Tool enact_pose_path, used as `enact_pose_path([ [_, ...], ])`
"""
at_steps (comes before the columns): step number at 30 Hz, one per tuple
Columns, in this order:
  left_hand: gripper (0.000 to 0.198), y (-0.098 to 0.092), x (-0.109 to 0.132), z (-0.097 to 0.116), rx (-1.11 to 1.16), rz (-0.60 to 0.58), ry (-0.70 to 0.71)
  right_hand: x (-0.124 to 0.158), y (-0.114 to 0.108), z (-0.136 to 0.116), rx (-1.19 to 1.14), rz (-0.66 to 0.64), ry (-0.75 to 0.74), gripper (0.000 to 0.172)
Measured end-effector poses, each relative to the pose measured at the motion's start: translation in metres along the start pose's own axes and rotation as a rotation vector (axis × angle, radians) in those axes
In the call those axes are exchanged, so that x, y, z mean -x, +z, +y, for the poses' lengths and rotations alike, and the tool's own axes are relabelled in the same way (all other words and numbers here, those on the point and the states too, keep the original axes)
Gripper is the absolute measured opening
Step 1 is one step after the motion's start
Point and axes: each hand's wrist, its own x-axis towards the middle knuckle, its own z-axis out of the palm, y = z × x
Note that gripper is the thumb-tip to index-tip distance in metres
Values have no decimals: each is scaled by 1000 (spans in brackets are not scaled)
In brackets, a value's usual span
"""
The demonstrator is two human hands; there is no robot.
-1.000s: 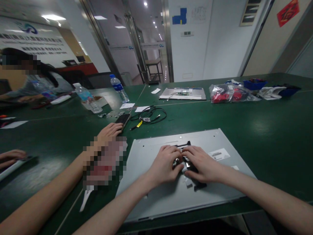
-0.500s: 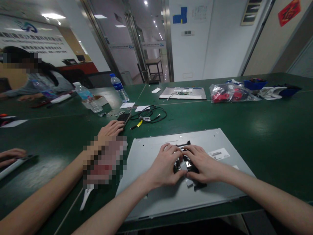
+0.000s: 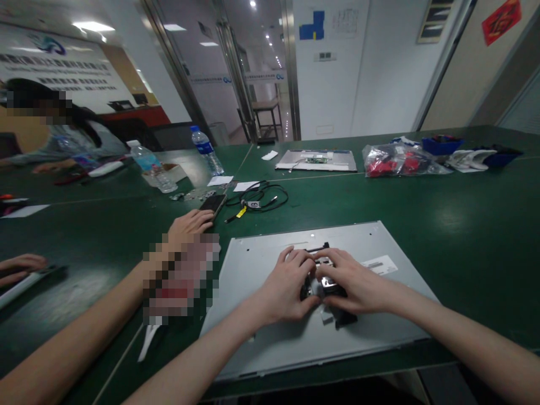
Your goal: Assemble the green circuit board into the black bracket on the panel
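Observation:
A flat grey metal panel [image 3: 261, 267], like the back of a display screen, lies before me on the green table. At its middle sits a black and silver bracket-like part [image 3: 333, 286], mostly covered by my fingers. My left hand [image 3: 287, 284] curls closed around its left side. From the right, my right hand [image 3: 358, 281] grips the same part, thumb and fingertips close to those of the left. A black end [image 3: 346, 319] sticks out below my right hand. How the part meets the panel is hidden. A white label [image 3: 382, 264] shows beside my right hand.
At the left, a co-worker's arm [image 3: 105, 304] reaches to a phone [image 3: 213, 205]. Beyond lie a coiled black cable [image 3: 270, 199], bottles [image 3: 206, 149], another panel [image 3: 291, 160] and a plastic bag with red items [image 3: 400, 160]. Another person's hand [image 3: 21, 264] is at far left.
The fingers of my right hand have shifted slightly on the bracket-like part, showing more of its silver surface. My left hand has stayed nearly still.

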Motion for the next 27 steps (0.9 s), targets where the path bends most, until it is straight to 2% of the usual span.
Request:
enact_pose_path([
  [6, 47, -1, -1, -3, 5, -18, 2, -1, 9, 5, -3, 35, -5, 29],
  [11, 53, -4, -1, -4, 13, -28, 0, 0, 12, 8, -25, 38, 6, 32],
  [27, 68, -3, 2, -3, 4, -33, 12, 0, 14, 11, -21, -43, 52, 56],
])
